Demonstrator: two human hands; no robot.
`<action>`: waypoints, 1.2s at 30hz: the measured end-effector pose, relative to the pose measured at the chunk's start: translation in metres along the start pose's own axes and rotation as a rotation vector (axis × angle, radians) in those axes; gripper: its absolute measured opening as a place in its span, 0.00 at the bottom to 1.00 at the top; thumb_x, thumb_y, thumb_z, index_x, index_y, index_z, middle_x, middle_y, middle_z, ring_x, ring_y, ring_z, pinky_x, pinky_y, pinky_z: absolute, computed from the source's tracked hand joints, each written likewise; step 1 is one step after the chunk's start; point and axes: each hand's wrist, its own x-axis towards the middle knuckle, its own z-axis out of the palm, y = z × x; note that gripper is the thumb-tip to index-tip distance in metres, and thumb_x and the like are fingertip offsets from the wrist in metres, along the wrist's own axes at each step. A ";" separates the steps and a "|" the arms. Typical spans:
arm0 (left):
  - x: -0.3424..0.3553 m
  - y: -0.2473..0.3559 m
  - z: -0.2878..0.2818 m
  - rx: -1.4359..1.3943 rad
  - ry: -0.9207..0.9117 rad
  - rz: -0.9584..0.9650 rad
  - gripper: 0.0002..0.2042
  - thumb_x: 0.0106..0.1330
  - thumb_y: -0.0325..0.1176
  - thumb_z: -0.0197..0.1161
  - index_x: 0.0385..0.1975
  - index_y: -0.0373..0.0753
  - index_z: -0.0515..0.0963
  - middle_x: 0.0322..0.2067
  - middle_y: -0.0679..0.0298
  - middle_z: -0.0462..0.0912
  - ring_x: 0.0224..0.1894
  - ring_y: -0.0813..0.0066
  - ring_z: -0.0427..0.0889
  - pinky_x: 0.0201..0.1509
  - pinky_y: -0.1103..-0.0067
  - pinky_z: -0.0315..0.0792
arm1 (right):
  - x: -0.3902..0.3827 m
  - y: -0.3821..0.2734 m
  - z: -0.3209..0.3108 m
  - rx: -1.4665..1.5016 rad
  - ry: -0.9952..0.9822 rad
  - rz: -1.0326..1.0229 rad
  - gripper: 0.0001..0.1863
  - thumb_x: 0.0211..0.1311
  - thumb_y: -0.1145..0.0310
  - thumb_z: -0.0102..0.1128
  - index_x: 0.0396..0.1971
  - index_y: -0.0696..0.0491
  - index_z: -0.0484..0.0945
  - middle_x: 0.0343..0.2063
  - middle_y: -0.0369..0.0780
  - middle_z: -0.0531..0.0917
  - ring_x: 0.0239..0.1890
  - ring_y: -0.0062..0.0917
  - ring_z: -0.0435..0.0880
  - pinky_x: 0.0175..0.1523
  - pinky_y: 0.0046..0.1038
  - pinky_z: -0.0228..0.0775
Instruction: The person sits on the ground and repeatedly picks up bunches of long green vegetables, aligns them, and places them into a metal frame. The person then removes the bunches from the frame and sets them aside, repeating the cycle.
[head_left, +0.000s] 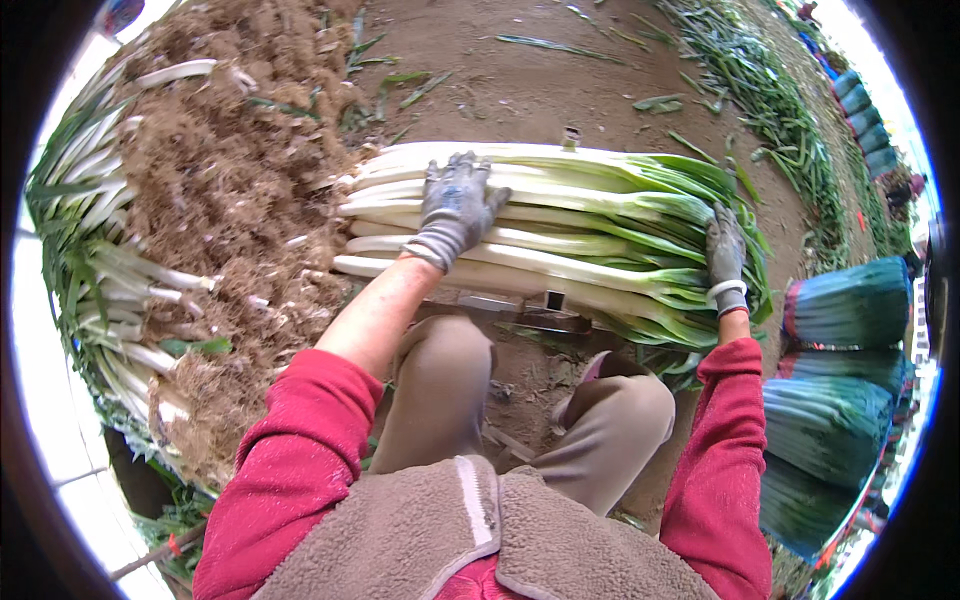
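Note:
A broad row of long leeks [560,243] lies crosswise in front of my knees, white stalks to the left and green leaves to the right. They rest on a low metal frame [490,302], mostly hidden under them. My left hand [458,208], in a grey glove, lies flat on the white stalks with its fingers spread. At the right end, my right hand [726,252], also gloved, rests on the green leaves with its fingers stretched out. Both hands press from above, and neither is wrapped round a leek.
Brown root trimmings [230,160] are heaped at the left, with more leeks [100,190] piled beyond them. Wrapped bundles of leeks [825,430] stand at the right. Cut green leaves [770,110] litter the dirt floor [530,85] at the far right.

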 end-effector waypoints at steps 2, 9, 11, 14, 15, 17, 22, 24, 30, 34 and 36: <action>0.001 0.000 0.000 0.053 -0.035 -0.025 0.29 0.69 0.54 0.50 0.63 0.42 0.70 0.66 0.50 0.66 0.70 0.55 0.61 0.75 0.56 0.43 | -0.004 0.000 -0.015 0.024 0.190 -0.020 0.24 0.72 0.53 0.45 0.60 0.51 0.73 0.61 0.49 0.73 0.64 0.45 0.68 0.68 0.42 0.56; 0.003 -0.002 0.014 0.031 0.133 0.035 0.27 0.67 0.54 0.53 0.57 0.39 0.74 0.63 0.49 0.70 0.67 0.52 0.65 0.73 0.54 0.46 | -0.002 0.045 0.077 -0.023 0.107 0.219 0.20 0.72 0.60 0.42 0.54 0.53 0.76 0.54 0.49 0.78 0.59 0.44 0.73 0.62 0.40 0.64; 0.004 -0.006 0.016 -0.091 0.178 0.049 0.21 0.65 0.49 0.58 0.49 0.39 0.79 0.56 0.48 0.75 0.61 0.50 0.71 0.69 0.56 0.56 | 0.006 0.067 0.075 -0.136 0.092 0.045 0.19 0.72 0.62 0.42 0.55 0.53 0.75 0.55 0.49 0.77 0.59 0.43 0.73 0.63 0.40 0.63; -0.006 -0.015 0.012 -0.476 0.544 0.311 0.14 0.60 0.36 0.63 0.42 0.36 0.81 0.43 0.47 0.82 0.51 0.49 0.78 0.63 0.61 0.67 | 0.006 0.062 0.033 -0.141 -0.052 0.130 0.24 0.74 0.58 0.41 0.62 0.56 0.69 0.62 0.50 0.71 0.63 0.43 0.70 0.67 0.39 0.59; -0.017 -0.012 0.012 -0.510 0.671 0.197 0.15 0.63 0.32 0.60 0.48 0.37 0.79 0.47 0.47 0.81 0.55 0.50 0.77 0.64 0.62 0.67 | 0.002 0.047 0.015 -0.084 -0.005 0.139 0.26 0.74 0.56 0.41 0.64 0.56 0.67 0.64 0.50 0.69 0.64 0.43 0.69 0.69 0.38 0.58; -0.054 -0.018 0.006 -0.529 0.658 0.122 0.17 0.66 0.32 0.57 0.55 0.38 0.76 0.55 0.48 0.76 0.61 0.51 0.72 0.67 0.63 0.65 | -0.010 -0.004 -0.004 0.119 0.210 -0.210 0.29 0.75 0.54 0.42 0.68 0.57 0.62 0.68 0.48 0.65 0.70 0.40 0.61 0.72 0.37 0.50; -0.160 -0.069 -0.037 -0.441 0.783 0.021 0.18 0.63 0.25 0.60 0.53 0.43 0.77 0.54 0.54 0.77 0.60 0.58 0.74 0.62 0.67 0.73 | -0.039 -0.125 0.005 -0.298 0.003 -0.273 0.29 0.74 0.51 0.42 0.70 0.48 0.62 0.71 0.41 0.60 0.74 0.36 0.53 0.75 0.45 0.36; -0.187 -0.105 -0.068 -0.556 0.852 -0.120 0.11 0.67 0.28 0.58 0.47 0.41 0.78 0.47 0.58 0.79 0.48 0.68 0.79 0.52 0.75 0.78 | -0.040 -0.138 0.005 -0.359 -0.013 -0.214 0.31 0.73 0.49 0.42 0.71 0.46 0.59 0.72 0.41 0.57 0.75 0.36 0.49 0.75 0.45 0.32; -0.224 -0.211 -0.155 -1.245 1.311 -0.924 0.08 0.71 0.40 0.58 0.38 0.42 0.76 0.28 0.70 0.75 0.27 0.83 0.67 0.31 0.87 0.71 | -0.041 -0.137 -0.008 -0.233 -0.096 -0.200 0.32 0.72 0.47 0.41 0.72 0.46 0.58 0.73 0.41 0.56 0.76 0.35 0.49 0.76 0.44 0.30; -0.233 -0.262 -0.201 -0.833 1.151 -0.646 0.12 0.72 0.42 0.55 0.46 0.40 0.75 0.34 0.65 0.78 0.26 0.81 0.72 0.27 0.87 0.72 | -0.046 -0.145 -0.010 -0.293 -0.036 -0.187 0.31 0.74 0.49 0.41 0.70 0.48 0.61 0.72 0.41 0.59 0.75 0.34 0.52 0.75 0.43 0.36; -0.223 -0.308 -0.234 -0.815 1.252 -0.676 0.12 0.72 0.36 0.54 0.49 0.38 0.73 0.39 0.60 0.78 0.32 0.78 0.73 0.36 0.79 0.75 | -0.047 -0.147 -0.011 -0.245 -0.061 -0.192 0.31 0.74 0.49 0.41 0.70 0.49 0.61 0.72 0.41 0.59 0.75 0.34 0.53 0.75 0.43 0.36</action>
